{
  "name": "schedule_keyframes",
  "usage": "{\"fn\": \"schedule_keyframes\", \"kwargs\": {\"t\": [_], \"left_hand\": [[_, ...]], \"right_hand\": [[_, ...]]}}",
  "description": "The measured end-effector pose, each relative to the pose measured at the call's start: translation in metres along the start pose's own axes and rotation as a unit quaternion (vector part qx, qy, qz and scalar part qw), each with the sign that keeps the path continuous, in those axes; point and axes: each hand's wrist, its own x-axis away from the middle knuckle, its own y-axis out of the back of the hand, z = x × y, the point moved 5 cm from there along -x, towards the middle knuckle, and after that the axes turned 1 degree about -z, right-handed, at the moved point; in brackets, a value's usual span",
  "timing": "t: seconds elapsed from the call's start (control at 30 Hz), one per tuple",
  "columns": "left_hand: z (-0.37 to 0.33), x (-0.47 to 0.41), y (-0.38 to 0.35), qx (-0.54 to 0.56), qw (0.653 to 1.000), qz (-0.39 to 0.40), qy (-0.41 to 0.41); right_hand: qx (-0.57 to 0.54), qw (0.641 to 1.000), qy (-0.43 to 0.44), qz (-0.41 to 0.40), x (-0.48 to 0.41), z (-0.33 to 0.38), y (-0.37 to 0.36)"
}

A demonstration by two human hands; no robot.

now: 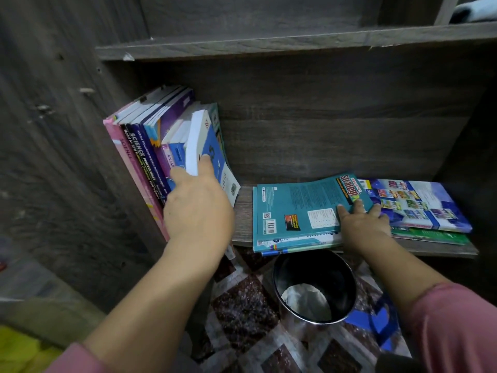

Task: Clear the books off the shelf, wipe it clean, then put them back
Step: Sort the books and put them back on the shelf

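A row of upright books (pixel 145 146) leans against the left wall of the dark wooden shelf (pixel 243 211). My left hand (pixel 197 203) grips a blue and white book (pixel 205 141) at the right end of that row, thumb on its cover. A stack of flat books lies in the middle of the shelf, topped by a teal book (pixel 295 208). My right hand (pixel 363 222) holds the right edge of this teal book, thumb on top and fingers round its edge. A second flat pile, topped by a blue picture-covered book (pixel 419 203), lies at the right.
A black round bin (pixel 314 286) with a pale liner stands on the patterned floor just below the shelf edge. Another shelf board (pixel 269 45) runs above. A yellow cloth (pixel 18 351) lies at the bottom left. A tall wooden side panel (pixel 67 130) closes the left.
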Motion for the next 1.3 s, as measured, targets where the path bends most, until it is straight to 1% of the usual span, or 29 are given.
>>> {"fn": "schedule_keyframes", "kwargs": {"t": [0.07, 0.13, 0.23, 0.3, 0.37, 0.43, 0.5, 0.57, 0.67, 0.73, 0.9, 1.03, 1.07, 1.1, 1.13, 1.17, 1.2, 1.3], "left_hand": [[-0.004, -0.012, 0.001, 0.036, 0.998, -0.051, -0.021], [-0.007, -0.03, 0.002, 0.065, 0.987, -0.133, -0.06], [-0.006, -0.051, -0.002, 0.025, 0.968, -0.219, -0.12], [0.0, -0.056, -0.002, 0.014, 0.959, -0.235, -0.158], [0.007, -0.053, -0.003, -0.002, 0.961, -0.197, -0.195], [0.013, -0.047, -0.006, -0.037, 0.967, -0.112, -0.224], [0.018, -0.043, -0.012, -0.072, 0.969, -0.038, -0.235], [0.02, -0.042, -0.021, -0.095, 0.968, -0.015, -0.231], [0.019, -0.046, -0.03, -0.122, 0.966, -0.042, -0.225], [0.018, -0.051, -0.033, -0.14, 0.964, -0.06, -0.217], [0.011, -0.058, -0.041, -0.167, 0.961, -0.121, -0.185], [-0.001, -0.046, -0.051, -0.198, 0.966, -0.134, -0.097], [-0.005, -0.04, -0.054, -0.204, 0.965, -0.144, -0.082], [-0.011, -0.032, -0.057, -0.204, 0.963, -0.156, -0.084], [-0.02, -0.025, -0.06, -0.197, 0.961, -0.163, -0.104], [-0.029, -0.018, -0.065, -0.184, 0.959, -0.16, -0.142], [-0.04, -0.012, -0.072, -0.169, 0.957, -0.139, -0.191], [-0.061, 0.007, -0.107, -0.153, 0.933, -0.026, -0.323]], "right_hand": [[0.0, 1.0, -0.001, -0.002, 0.0, 0.002, -0.001], [0.001, 1.0, 0.005, -0.005, 0.001, 0.005, -0.002], [0.013, 1.0, 0.017, -0.011, 0.002, 0.006, -0.002], [0.02, 0.999, 0.023, -0.01, 0.003, 0.005, -0.002], [0.017, 1.0, 0.025, -0.004, 0.004, 0.004, -0.001], [0.008, 1.0, 0.022, 0.007, 0.005, 0.004, 0.002], [-0.009, 0.999, 0.018, 0.026, 0.007, 0.003, 0.005], [-0.035, 0.998, 0.01, 0.05, 0.01, 0.002, 0.008], [-0.093, 0.993, -0.019, 0.068, 0.015, -0.002, 0.01], [-0.118, 0.991, -0.031, 0.054, 0.015, -0.004, 0.011], [-0.113, 0.992, -0.042, 0.032, 0.013, -0.005, 0.013], [-0.103, 0.994, -0.029, 0.022, 0.013, -0.007, 0.018], [-0.102, 0.994, -0.022, 0.02, 0.012, -0.008, 0.019], [-0.1, 0.995, -0.014, 0.017, 0.011, -0.008, 0.02], [-0.1, 0.995, -0.007, 0.016, 0.01, -0.008, 0.02], [-0.103, 0.995, -0.002, 0.014, 0.009, -0.009, 0.02], [-0.106, 0.994, 0.004, 0.013, 0.009, -0.01, 0.02], [-0.089, 0.995, 0.034, 0.0, 0.01, -0.014, 0.017]]}}
